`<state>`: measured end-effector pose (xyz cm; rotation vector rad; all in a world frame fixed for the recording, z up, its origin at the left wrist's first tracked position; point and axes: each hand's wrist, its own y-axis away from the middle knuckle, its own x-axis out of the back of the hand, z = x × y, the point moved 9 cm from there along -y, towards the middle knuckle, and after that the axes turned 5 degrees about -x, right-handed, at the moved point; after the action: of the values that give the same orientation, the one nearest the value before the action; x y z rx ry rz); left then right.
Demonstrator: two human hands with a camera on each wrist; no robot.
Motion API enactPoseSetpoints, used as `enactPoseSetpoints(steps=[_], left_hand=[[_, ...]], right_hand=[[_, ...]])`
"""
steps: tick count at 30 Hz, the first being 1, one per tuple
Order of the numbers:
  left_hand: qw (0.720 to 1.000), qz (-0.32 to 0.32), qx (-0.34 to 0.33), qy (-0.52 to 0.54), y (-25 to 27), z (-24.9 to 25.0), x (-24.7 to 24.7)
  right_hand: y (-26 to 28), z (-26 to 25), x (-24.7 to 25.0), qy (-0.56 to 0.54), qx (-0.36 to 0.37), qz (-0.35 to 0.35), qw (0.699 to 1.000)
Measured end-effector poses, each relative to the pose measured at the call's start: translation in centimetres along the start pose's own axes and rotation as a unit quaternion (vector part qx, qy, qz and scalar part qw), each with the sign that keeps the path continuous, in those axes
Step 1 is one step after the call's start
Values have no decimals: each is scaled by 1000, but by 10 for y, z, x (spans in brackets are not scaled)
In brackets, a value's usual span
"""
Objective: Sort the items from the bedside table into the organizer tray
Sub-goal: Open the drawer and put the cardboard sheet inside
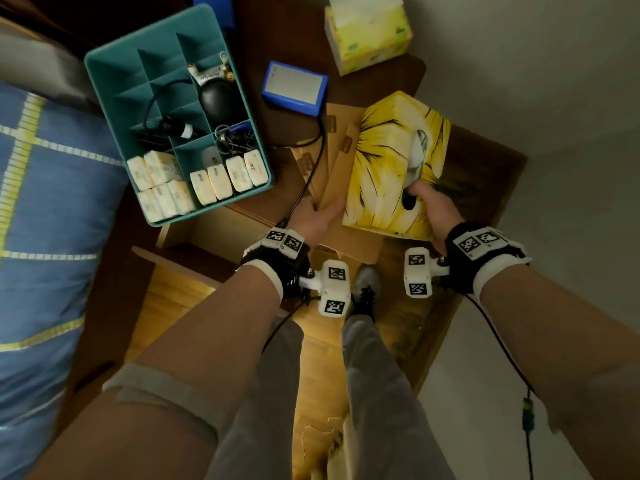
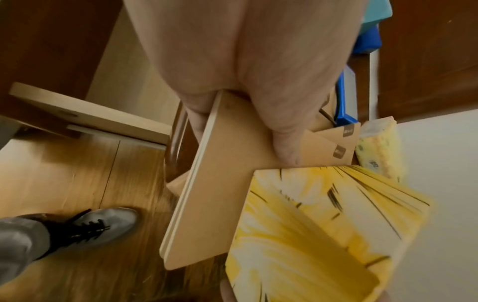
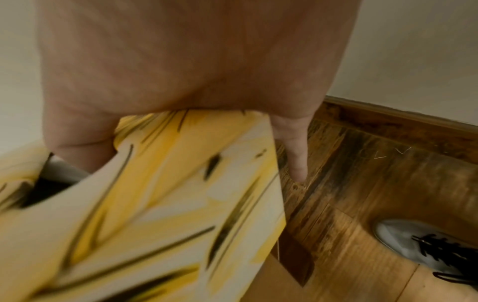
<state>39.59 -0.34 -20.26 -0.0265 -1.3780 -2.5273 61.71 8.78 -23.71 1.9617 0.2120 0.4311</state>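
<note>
The right hand grips the yellow tissue box at its near end, with the thumb pushed into the dark slot on top and the other fingers curled under the box. The box is held tilted in the air, and its long axis runs from the person away toward the far edge of the bedside table. The left hand pinches a stack of flat brown cardboard pieces, thumb on top, just to the left of the yellow tissue box; the stack touches the box side. The teal organizer tray stands further left of the box, on the table corner beside the blue bed cover. In the tray I count about nine small tissue packs in the two near compartments, one black round object, one bunch of keys and one black cable. Beyond the box lie one blue flat device and one second, pale yellow tissue pack. Only the left wrist view shows that the cardboard is several thin sheets with small brown labels, and the right wrist view alone shows one finger hanging straight beside the box, over the wooden floor.
</note>
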Motion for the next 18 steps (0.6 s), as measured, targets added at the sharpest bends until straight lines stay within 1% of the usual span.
enactPoseSetpoints(steps=[1, 3, 5, 8, 11, 15, 18], left_hand=[[999, 12, -16, -25, 2, 4, 3], [995, 40, -50, -72, 5, 14, 10], [993, 55, -53, -87, 12, 19, 17], [992, 66, -23, -107, 27, 18, 41], [993, 43, 12, -113, 47, 15, 67], [991, 3, 23, -132, 58, 14, 87], [990, -7, 16, -141, 61, 16, 91]], right_hand=[[1, -1, 0, 5, 3, 2, 1000], [3, -6, 6, 11, 14, 34, 999], [11, -17, 9, 10, 36, 63, 997], [28, -40, 5, 10, 56, 85, 995], [37, -65, -3, 17, 65, 99, 993], [47, -96, -31, 5, 63, 73, 995], [48, -99, -49, -39, 58, 40, 997]])
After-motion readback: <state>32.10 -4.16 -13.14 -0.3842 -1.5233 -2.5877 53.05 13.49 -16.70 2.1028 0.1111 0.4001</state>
